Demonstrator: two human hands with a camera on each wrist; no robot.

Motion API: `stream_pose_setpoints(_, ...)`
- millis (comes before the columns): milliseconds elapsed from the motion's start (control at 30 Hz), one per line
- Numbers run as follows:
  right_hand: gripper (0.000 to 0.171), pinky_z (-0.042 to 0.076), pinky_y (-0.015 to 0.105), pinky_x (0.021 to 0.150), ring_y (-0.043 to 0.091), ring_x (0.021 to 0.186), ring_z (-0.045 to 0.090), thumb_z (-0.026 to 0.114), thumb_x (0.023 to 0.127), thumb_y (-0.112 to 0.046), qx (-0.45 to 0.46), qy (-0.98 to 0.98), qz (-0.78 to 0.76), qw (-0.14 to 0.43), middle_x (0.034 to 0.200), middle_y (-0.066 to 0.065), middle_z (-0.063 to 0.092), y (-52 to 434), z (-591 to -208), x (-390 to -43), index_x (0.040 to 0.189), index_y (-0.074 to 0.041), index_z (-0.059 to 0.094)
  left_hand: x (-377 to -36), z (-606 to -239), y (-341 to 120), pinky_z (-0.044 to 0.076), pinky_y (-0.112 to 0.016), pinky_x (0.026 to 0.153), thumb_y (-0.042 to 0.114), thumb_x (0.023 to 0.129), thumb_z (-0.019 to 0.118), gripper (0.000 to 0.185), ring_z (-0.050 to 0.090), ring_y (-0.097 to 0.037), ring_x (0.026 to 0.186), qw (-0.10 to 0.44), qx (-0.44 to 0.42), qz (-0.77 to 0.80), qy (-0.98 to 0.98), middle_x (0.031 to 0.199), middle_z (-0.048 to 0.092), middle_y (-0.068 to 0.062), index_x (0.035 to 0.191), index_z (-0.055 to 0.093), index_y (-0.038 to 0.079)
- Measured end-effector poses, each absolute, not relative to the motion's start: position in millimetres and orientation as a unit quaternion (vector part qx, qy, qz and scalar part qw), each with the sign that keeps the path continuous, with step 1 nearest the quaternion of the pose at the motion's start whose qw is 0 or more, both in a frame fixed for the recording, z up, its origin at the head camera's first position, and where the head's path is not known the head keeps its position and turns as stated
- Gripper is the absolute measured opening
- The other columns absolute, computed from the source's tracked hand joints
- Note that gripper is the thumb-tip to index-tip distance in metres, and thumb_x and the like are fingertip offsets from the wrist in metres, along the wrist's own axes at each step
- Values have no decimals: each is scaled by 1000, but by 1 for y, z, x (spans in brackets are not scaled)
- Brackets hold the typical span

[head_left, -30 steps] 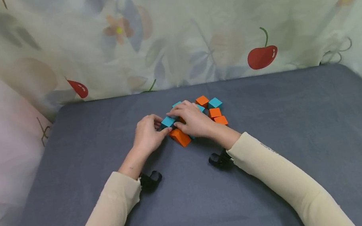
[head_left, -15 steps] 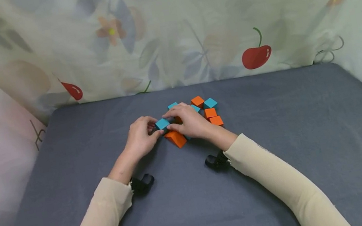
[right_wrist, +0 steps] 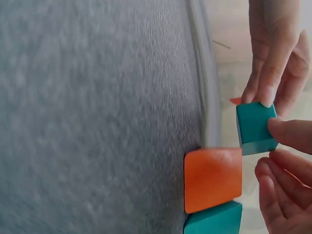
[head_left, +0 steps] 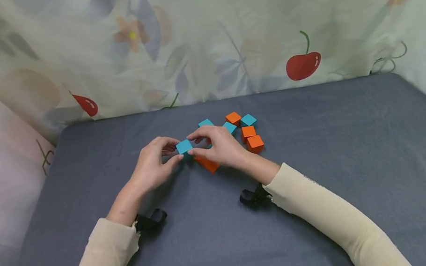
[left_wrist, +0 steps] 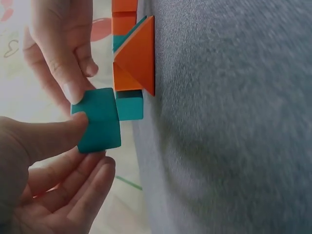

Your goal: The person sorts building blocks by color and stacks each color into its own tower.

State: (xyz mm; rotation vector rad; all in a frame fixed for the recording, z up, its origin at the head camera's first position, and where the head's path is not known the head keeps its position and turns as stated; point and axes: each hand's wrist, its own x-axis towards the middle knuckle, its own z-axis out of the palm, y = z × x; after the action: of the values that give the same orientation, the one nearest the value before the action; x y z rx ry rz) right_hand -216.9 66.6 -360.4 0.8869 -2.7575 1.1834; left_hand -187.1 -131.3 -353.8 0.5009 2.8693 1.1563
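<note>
A blue cube (head_left: 183,146) is held between the two hands at the left end of a group of blocks. My left hand (head_left: 154,163) pinches it from the left, the thumb on its near side, as the left wrist view also shows. From the right, my right hand (head_left: 220,147) has thumb and forefinger on the same cube. An orange triangular block (head_left: 207,164) lies just below the right hand, partly covered by it. In the left wrist view another blue block (left_wrist: 129,106) sits beside the held cube.
Behind and right of the right hand are more blocks, among them an orange cube (head_left: 255,144) and a blue cube (head_left: 248,120). All rest on a grey cloth-covered table (head_left: 328,155). A patterned curtain (head_left: 196,36) hangs at its far edge.
Both hands and the blue cube have shifted left, away from the orange triangular block. The left forearm has moved left too. The other blocks look unchanged in arrangement.
</note>
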Motion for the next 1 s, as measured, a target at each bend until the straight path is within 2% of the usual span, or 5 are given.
stream_pose_setpoints(167,35,57,23,79,19,90,68,70,89,-19,287,-861,420,-2,107,11,70,64,-362,-210,120,-3,65,-182,-351,-138,50,-43,97,14,93,64,31,59,-31,107,8,176,372,911,117,57,-15,120,58,1)
stream_pose_setpoints(567,38,58,19,75,21,95,70,72,87,-12,269,-838,474,-41,115,15,67,47,-364,-194,122,1,63,-174,-353,-162,50,-46,97,12,92,65,31,60,-32,108,16,207,355,912,115,58,-15,121,59,1)
stream_pose_setpoints(1000,34,57,16,69,22,94,71,73,86,-10,253,-839,478,-63,113,15,66,30,-369,-183,117,-1,66,-165,-360,-179,54,-40,94,5,91,64,32,61,-33,111,55,199,395,895,119,55,-19,122,57,-2)
